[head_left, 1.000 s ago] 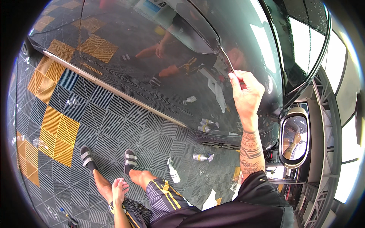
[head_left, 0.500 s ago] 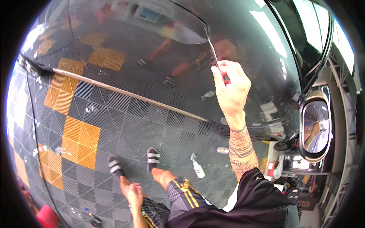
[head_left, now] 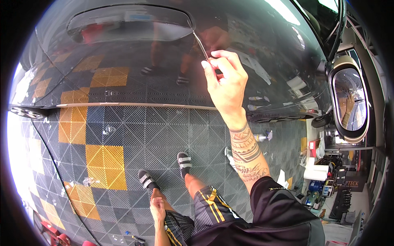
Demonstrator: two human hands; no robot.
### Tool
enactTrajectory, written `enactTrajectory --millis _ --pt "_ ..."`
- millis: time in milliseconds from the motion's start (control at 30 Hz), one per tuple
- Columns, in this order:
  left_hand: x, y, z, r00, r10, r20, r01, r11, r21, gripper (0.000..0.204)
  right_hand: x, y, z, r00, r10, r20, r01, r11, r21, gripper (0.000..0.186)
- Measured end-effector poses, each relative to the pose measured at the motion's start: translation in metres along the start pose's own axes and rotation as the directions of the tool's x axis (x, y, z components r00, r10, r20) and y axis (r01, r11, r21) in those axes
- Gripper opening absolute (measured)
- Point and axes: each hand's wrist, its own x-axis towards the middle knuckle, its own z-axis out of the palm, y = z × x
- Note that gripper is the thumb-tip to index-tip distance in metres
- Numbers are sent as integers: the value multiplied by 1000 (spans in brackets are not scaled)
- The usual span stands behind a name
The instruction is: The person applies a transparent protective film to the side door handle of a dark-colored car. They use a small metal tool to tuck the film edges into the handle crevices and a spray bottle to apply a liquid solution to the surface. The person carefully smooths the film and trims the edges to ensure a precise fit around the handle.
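My right hand (head_left: 227, 84) pinches a slim, slightly bent metal tool (head_left: 200, 43) between thumb and fingers. The tool's far tip touches or lies very near the right end of a long, rounded door-handle recess (head_left: 131, 33) in the glossy dark car door (head_left: 164, 67). Its near end is hidden in my grip. Low down, my left hand (head_left: 157, 209) hangs in front of my leg, away from the car. The left fingers look curled together; whether anything is in them is hidden.
A side mirror (head_left: 349, 98) juts out at the right. Below the door runs a pale sill strip (head_left: 139, 105). Spray bottles (head_left: 262, 136) stand or lie on the grey and yellow tiled floor (head_left: 135, 127). Red objects (head_left: 51, 231) sit at lower left; shop equipment (head_left: 324, 180) is at right.
My view has shifted, so the whole recess now shows. My right hand still holds the tool near the recess's right end. My left hand stays low by my leg.
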Motion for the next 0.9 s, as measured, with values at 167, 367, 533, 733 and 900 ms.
enactTrajectory --millis 167,367,533,733,900 --pt "0 -7 -7 1000 12 13 -11 1000 -16 12 -8 3 8 999 10 -36 -9 1000 25 12" --pt "1 2 -11 999 -17 38 18 1000 -21 11 -13 5 13 998 19 -58 -16 999 50 13" --pt "2 5 -10 999 -19 44 20 1000 -21 11 -13 9 12 998 6 -63 -3 999 41 13" --pt "2 2 -9 999 2 40 -1 1000 -24 11 -18 10 12 998 31 -53 -29 998 47 13" --pt "1 0 -9 999 -4 33 4 1000 -9 10 -18 10 8 999 15 -42 -13 999 33 13"
